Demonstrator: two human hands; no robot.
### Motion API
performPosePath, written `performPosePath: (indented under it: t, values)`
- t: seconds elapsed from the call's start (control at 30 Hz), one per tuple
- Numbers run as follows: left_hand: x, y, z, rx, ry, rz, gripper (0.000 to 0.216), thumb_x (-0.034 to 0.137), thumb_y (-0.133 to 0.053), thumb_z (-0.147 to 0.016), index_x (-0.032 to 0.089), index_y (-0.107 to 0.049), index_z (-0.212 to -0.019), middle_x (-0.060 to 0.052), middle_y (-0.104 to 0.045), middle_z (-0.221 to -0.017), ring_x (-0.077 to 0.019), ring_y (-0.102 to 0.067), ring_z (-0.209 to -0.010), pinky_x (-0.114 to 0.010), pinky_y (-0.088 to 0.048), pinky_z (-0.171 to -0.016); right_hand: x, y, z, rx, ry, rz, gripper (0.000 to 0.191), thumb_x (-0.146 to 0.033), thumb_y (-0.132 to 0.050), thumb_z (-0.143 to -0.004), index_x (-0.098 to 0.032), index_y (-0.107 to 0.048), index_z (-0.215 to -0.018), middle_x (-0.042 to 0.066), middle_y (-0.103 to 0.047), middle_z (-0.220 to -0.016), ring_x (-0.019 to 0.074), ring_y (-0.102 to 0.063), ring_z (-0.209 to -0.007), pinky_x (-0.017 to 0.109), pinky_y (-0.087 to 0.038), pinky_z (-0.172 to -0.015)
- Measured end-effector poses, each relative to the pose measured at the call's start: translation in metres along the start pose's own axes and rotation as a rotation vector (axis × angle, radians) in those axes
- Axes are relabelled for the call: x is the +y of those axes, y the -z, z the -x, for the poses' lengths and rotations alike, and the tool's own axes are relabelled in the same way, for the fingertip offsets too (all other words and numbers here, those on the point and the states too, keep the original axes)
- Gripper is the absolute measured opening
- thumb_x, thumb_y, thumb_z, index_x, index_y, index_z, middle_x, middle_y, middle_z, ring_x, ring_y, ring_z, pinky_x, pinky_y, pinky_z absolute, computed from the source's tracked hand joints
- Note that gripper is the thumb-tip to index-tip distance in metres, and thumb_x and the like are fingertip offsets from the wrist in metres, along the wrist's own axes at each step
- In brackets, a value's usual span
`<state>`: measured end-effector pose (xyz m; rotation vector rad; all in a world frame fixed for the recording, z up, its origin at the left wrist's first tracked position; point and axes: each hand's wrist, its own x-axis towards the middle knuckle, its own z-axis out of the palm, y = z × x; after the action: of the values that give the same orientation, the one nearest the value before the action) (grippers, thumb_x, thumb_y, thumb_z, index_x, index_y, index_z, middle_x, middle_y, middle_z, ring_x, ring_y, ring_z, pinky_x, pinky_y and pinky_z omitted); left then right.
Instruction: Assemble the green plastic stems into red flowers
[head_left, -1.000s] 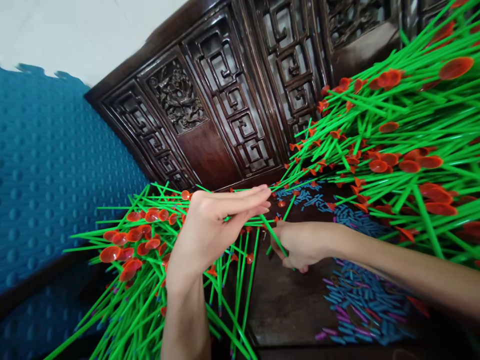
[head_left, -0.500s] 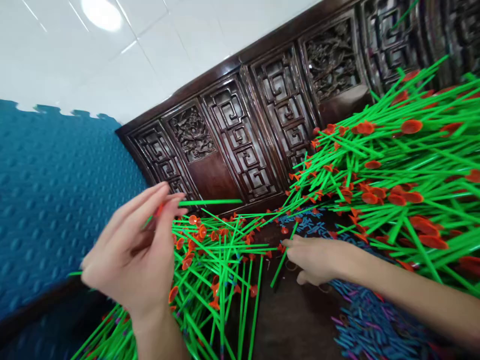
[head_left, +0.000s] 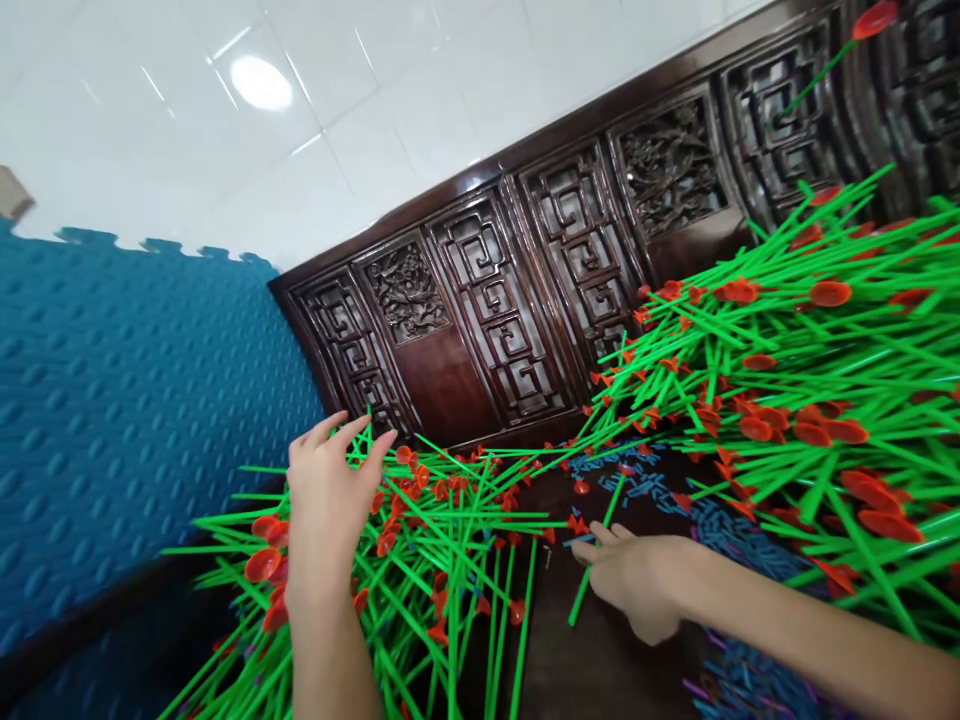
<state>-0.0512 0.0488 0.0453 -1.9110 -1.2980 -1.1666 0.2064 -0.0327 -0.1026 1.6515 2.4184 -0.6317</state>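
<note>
My left hand (head_left: 330, 500) is over the near pile of green plastic sticks (head_left: 450, 560), several of them tipped with orange-red cups (head_left: 262, 565). Its fingers are apart and nothing shows between thumb and fingertips. Lower right of it, my right hand (head_left: 637, 580) is low over the dark wooden surface (head_left: 592, 670), palm down with its fingers drawn together. A small blue tube-like piece (head_left: 576, 543) shows at its fingertips. One loose green stick (head_left: 579, 600) runs under those fingers, and a red cup (head_left: 577, 523) lies just beyond them.
A larger heap of green sticks with red cups (head_left: 825, 330) fills the right side. Small blue and purple pieces (head_left: 757, 670) are scattered below it. A carved dark wood backrest (head_left: 450, 390) runs behind, and a blue foam mat (head_left: 150, 370) lies at left.
My left hand has let go of a green stick with a red cup and opened. My right hand has shifted slightly, and a blue piece now shows at its fingertips. The view has moved slightly.
</note>
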Motion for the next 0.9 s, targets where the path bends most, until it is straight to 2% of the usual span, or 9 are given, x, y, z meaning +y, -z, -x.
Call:
performPosePath:
  t: [0.13,0.23,0.4,0.5,0.6,0.67,0.73,0.8,0.9]
  values:
    - [0.032,0.012,0.005,0.008,-0.132,0.193,0.027,0.04,-0.069,-0.086,0.017,-0.078,-0.096,-0.009,-0.076,-0.099,-0.0259,-0.071,-0.094,-0.039,-0.054,-0.091,0.005,-0.01,-0.006,0.051,0.041,-0.021,0.061,-0.002,-0.074,-0.053,-0.017,-0.076,-0.112,0.016,-0.043,-0.155,0.0419,-0.03,-0.145,0.055,-0.03,-0.117]
    - [0.048,0.012,0.009,-0.057,-0.167,0.338,0.022,0.036,-0.069,-0.087,0.017,-0.078,-0.093,-0.006,-0.078,-0.092,-0.0215,-0.072,-0.087,-0.033,-0.054,-0.086,0.003,-0.011,-0.004,0.07,0.056,-0.023,0.059,-0.001,-0.074,-0.054,-0.018,-0.076,-0.11,0.015,-0.048,-0.151,0.0414,-0.036,-0.142,0.055,-0.033,-0.116]
    - [0.062,0.009,0.013,-0.172,-0.191,0.435,0.015,0.033,-0.07,-0.087,0.021,-0.079,-0.09,0.001,-0.078,-0.086,-0.0152,-0.073,-0.077,-0.026,-0.055,-0.078,0.0,0.013,0.012,0.125,0.058,0.005,0.065,0.007,-0.065,-0.06,-0.01,-0.07,-0.123,0.022,-0.038,-0.156,0.0447,-0.03,-0.144,0.06,-0.032,-0.115]
    - [0.07,0.01,0.014,-0.232,-0.158,0.552,0.013,0.033,-0.071,-0.086,0.023,-0.078,-0.093,0.004,-0.078,-0.086,-0.0121,-0.071,-0.074,-0.022,-0.056,-0.076,0.001,0.036,0.027,0.452,0.16,0.046,0.064,0.005,-0.054,-0.075,-0.01,-0.058,-0.137,0.021,-0.039,-0.155,0.0416,-0.03,-0.145,0.061,-0.031,-0.116]
    - [0.078,0.013,0.017,-0.286,-0.098,0.735,0.021,0.031,-0.072,-0.087,0.022,-0.075,-0.106,0.002,-0.077,-0.09,-0.012,-0.072,-0.079,-0.021,-0.057,-0.077,-0.002,0.056,0.046,0.875,0.384,-0.033,0.047,-0.009,-0.047,-0.092,-0.016,-0.056,-0.138,0.018,-0.05,-0.142,0.0318,-0.048,-0.134,0.053,-0.043,-0.111]
    - [0.083,0.013,0.02,-0.328,-0.109,0.831,0.028,0.03,-0.07,-0.088,0.021,-0.071,-0.115,0.0,-0.077,-0.098,-0.0132,-0.072,-0.087,-0.023,-0.058,-0.083,-0.008,0.067,0.06,1.04,0.5,-0.181,0.041,-0.02,-0.05,-0.097,-0.022,-0.058,-0.136,0.013,-0.055,-0.132,0.0263,-0.057,-0.123,0.045,-0.051,-0.103]
    - [0.088,0.012,0.023,-0.384,-0.173,0.893,0.034,0.029,-0.071,-0.088,0.022,-0.068,-0.122,-0.002,-0.075,-0.109,-0.0142,-0.072,-0.095,-0.025,-0.058,-0.089,-0.015,0.074,0.073,1.129,0.582,-0.41,0.037,-0.024,-0.056,-0.095,-0.027,-0.063,-0.131,0.009,-0.058,-0.121,0.0227,-0.062,-0.113,0.039,-0.057,-0.095]
    - [0.092,0.011,0.026,-0.418,-0.255,0.936,0.039,0.026,-0.07,-0.088,0.024,-0.065,-0.127,-0.002,-0.073,-0.114,-0.0136,-0.072,-0.095,-0.026,-0.058,-0.089,-0.02,0.079,0.081,1.13,0.668,-0.658,0.034,-0.023,-0.062,-0.091,-0.027,-0.067,-0.125,0.007,-0.059,-0.116,0.0202,-0.065,-0.107,0.035,-0.059,-0.09]
    - [0.093,0.01,0.028,-0.363,-0.339,0.919,0.036,0.018,-0.062,-0.094,0.024,-0.064,-0.129,0.0,-0.074,-0.098,-0.0097,-0.071,-0.083,-0.022,-0.058,-0.079,-0.015,0.083,0.081,1.071,0.713,-0.816,0.027,-0.024,-0.066,-0.088,-0.024,-0.069,-0.115,0.006,-0.06,-0.116,0.0193,-0.066,-0.106,0.035,-0.058,-0.092]
